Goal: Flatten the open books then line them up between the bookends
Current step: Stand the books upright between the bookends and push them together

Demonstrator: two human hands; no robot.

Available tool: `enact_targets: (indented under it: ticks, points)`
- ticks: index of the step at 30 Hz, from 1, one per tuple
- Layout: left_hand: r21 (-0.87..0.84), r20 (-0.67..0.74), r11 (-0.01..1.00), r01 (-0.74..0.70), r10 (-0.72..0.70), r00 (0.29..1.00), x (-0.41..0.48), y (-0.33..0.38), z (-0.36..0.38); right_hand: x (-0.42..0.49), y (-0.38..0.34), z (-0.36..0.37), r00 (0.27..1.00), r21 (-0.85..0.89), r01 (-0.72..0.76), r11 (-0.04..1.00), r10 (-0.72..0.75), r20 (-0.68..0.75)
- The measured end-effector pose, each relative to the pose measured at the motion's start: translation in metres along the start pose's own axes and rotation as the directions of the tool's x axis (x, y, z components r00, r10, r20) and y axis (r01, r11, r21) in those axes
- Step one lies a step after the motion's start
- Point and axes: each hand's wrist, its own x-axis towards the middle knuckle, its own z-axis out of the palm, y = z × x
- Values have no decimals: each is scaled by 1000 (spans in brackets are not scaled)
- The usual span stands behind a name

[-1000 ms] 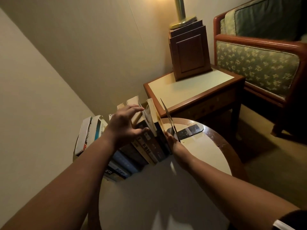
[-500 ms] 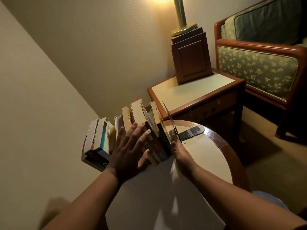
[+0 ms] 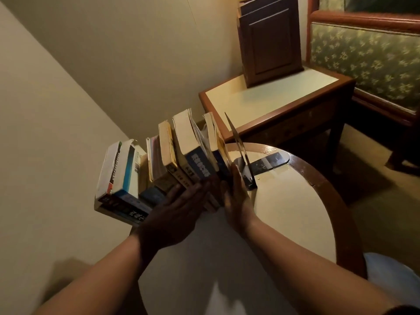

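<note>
A row of several closed books (image 3: 177, 160) stands upright at the left side of the round table (image 3: 295, 212), spines toward me, leaning left. The leftmost white and blue books (image 3: 120, 173) overhang the table's edge. A thin metal bookend (image 3: 238, 146) stands at the right end of the row, its dark base (image 3: 266, 163) flat on the table. My left hand (image 3: 172, 217) lies flat, fingers together, against the lower spines of the middle books. My right hand (image 3: 236, 198) rests edge-on against the rightmost book, beside the bookend. No left bookend is visible.
A square wooden side table (image 3: 272, 103) with a dark wooden lamp base (image 3: 270, 42) stands behind the round table. An armchair with green patterned upholstery (image 3: 368, 57) is at the right. A pale wall runs close along the left.
My left hand has dropped from the tops of the books to their spines and now presses flat on them. The books stand straighter. My right hand stays by the bookend.
</note>
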Motion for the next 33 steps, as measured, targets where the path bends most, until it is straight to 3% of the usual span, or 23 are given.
enact_targets:
  ticks: [2, 4, 8, 14, 24, 33]
  points:
    - [45, -25, 999, -13, 15, 1000, 0, -2, 6, 6, 13, 4, 996, -53, 89, 995, -89, 10]
    - [88, -50, 995, -39, 44, 998, 0, -4, 11, 12, 7, 4, 1000, -51, 25, 998, -24, 18]
    - [118, -72, 992, -51, 60, 996, 1, -5, 21, 18, 3, -2, 971, 59, 238, 970, -239, 10]
    - [150, -56, 989, -15, 24, 998, 3, -3, 29, 26, 0, -5, 974, 119, 181, 976, -195, 117]
    - [120, -48, 993, 11, -6, 999, 5, -4, 16, 32, -10, -18, 965, 19, 79, 997, -81, 250]
    - [24, 175, 1000, -20, 15, 984, -27, -21, 4, 24, -15, -33, 918, -95, 140, 986, -93, 386]
